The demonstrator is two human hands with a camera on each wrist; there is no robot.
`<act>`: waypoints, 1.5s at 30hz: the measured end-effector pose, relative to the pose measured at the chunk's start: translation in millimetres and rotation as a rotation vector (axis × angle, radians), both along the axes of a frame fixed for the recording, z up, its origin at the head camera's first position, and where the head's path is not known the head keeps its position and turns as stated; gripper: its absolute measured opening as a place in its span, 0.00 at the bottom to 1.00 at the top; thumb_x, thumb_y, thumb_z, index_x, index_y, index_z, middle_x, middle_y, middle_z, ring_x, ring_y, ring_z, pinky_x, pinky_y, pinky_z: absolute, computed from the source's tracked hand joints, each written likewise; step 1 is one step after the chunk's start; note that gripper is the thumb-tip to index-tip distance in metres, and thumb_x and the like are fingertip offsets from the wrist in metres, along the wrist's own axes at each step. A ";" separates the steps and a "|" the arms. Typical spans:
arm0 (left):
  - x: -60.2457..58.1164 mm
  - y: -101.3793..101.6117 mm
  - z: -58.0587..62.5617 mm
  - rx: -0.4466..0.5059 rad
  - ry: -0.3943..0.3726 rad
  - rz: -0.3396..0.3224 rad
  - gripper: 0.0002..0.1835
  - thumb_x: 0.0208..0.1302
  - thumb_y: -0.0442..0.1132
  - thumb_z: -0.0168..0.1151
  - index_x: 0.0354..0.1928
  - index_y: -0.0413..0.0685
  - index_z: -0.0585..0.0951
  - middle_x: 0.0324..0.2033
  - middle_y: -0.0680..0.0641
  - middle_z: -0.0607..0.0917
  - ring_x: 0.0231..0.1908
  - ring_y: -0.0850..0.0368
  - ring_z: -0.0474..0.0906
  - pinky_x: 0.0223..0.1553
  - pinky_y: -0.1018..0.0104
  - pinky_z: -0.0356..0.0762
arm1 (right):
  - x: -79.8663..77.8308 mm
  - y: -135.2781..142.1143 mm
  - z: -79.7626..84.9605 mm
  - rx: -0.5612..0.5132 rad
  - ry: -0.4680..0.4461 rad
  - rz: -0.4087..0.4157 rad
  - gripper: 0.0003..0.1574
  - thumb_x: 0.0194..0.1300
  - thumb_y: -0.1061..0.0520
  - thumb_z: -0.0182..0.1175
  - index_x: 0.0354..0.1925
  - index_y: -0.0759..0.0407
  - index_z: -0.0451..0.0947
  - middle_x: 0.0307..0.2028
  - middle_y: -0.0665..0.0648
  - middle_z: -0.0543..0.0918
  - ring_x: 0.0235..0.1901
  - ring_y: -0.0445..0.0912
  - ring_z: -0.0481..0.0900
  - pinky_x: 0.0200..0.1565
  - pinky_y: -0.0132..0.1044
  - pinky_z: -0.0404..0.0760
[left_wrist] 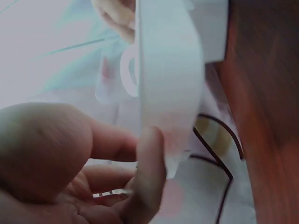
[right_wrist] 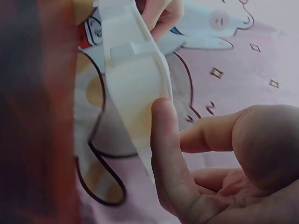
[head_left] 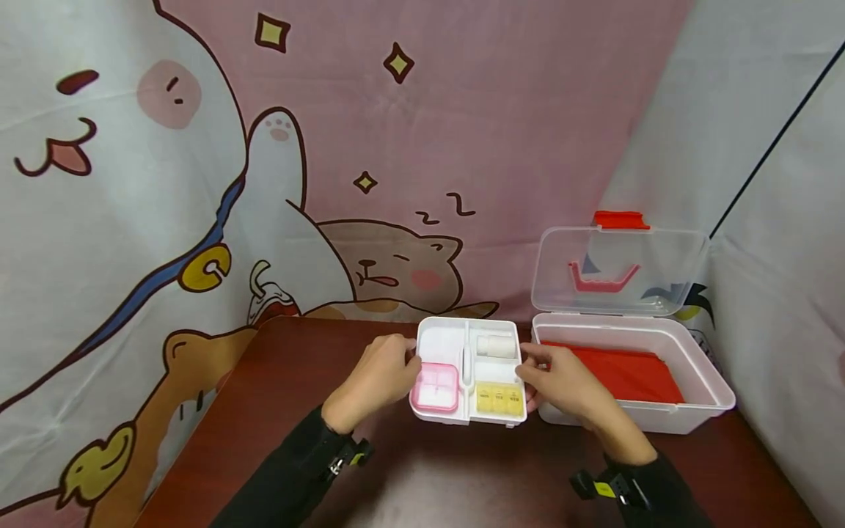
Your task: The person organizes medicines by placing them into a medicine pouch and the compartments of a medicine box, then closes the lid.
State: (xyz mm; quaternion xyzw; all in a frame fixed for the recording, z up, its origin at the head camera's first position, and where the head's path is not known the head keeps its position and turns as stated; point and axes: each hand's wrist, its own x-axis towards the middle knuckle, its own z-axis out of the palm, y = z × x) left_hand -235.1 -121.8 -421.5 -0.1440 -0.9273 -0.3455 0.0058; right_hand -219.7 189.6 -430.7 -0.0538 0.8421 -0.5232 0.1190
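Observation:
A white compartment tray (head_left: 441, 339) is held above the table between both hands. In it sit a small pink-rimmed case (head_left: 437, 387) at front left, a yellow lidded pill organizer (head_left: 499, 398) at front right, and a white roll (head_left: 496, 346) at back right. The left hand (head_left: 376, 378) pinches the tray's left edge, its fingers curled against the side in the left wrist view. At the opposite edge, the right hand (head_left: 564, 381) grips with thumb and fingers. The tray's pale outer side (right_wrist: 133, 84) fills the middle of the right wrist view.
To the right stands a white box (head_left: 640, 418) with its clear lid (head_left: 614, 257) raised and a red folded item (head_left: 620, 370) inside. A brown table (head_left: 317, 352) lies beneath, and a printed cloth (head_left: 515, 147) hangs behind it.

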 end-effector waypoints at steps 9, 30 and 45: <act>-20.6 54.2 24.2 0.144 -0.062 -0.111 0.16 0.80 0.38 0.58 0.60 0.41 0.89 0.24 0.51 0.83 0.18 0.60 0.80 0.22 0.67 0.76 | -9.4 61.7 33.7 0.149 0.035 -0.022 0.39 0.83 0.56 0.57 0.83 0.71 0.61 0.47 0.65 0.86 0.32 0.51 0.86 0.33 0.41 0.91; -38.0 163.3 40.0 0.386 -0.281 -0.226 0.10 0.76 0.30 0.62 0.33 0.37 0.86 0.22 0.45 0.88 0.27 0.47 0.93 0.28 0.70 0.87 | -22.0 179.0 51.5 0.491 0.012 -0.118 0.43 0.88 0.47 0.48 0.82 0.77 0.55 0.62 0.85 0.75 0.40 0.51 0.84 0.36 0.41 0.90; -40.7 182.0 21.2 0.367 -0.291 -0.190 0.14 0.73 0.29 0.66 0.25 0.41 0.82 0.20 0.45 0.88 0.33 0.40 0.95 0.29 0.68 0.88 | -28.2 195.3 29.9 0.502 -0.002 -0.117 0.43 0.88 0.46 0.49 0.82 0.75 0.55 0.59 0.84 0.78 0.41 0.52 0.83 0.37 0.42 0.91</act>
